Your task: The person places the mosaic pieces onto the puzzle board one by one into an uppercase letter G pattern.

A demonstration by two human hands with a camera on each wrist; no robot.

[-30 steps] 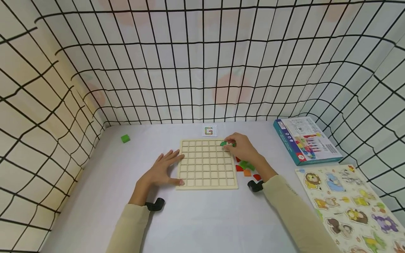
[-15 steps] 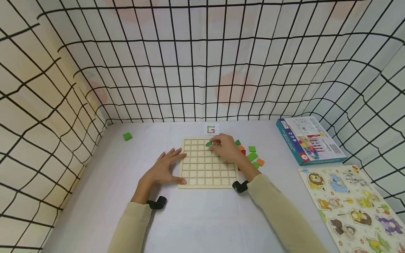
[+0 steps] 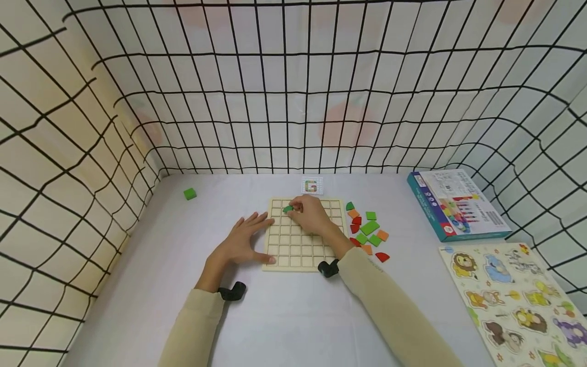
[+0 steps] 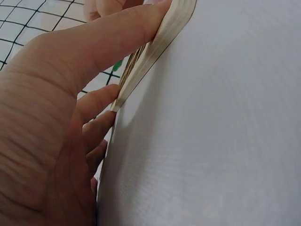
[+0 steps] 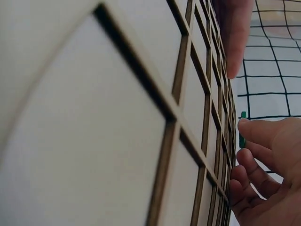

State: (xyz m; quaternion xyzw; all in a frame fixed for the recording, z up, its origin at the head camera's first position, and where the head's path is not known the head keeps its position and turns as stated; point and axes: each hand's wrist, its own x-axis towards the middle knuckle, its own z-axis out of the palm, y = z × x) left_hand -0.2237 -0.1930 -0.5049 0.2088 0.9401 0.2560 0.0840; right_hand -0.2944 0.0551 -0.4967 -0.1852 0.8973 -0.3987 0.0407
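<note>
A pale wooden grid board [image 3: 289,248] with square cells lies on the table. My left hand [image 3: 240,244] is spread at its left side, thumb and fingertips on the edge; in the left wrist view the thumb [image 4: 117,37] touches the board's rim. Over the upper left cells, my right hand [image 3: 311,214] pinches a small dark green piece [image 3: 287,209] between thumb and fingers. That piece stands just off the grid in the right wrist view, where it shows edge-on [image 5: 242,134]. Its full outline is partly hidden by the fingers.
Several loose green [image 3: 369,227], red [image 3: 382,257] and orange pieces [image 3: 382,235] lie right of the board. Behind it is a small card with a coloured G [image 3: 312,186]. A green block [image 3: 190,193] sits far left; a box [image 3: 458,204] and animal puzzle board [image 3: 513,293] lie right.
My right hand has moved left across the board's top rows, carrying the dark green piece from the upper right corner to the upper left. The left hand stays at the board's edge.
</note>
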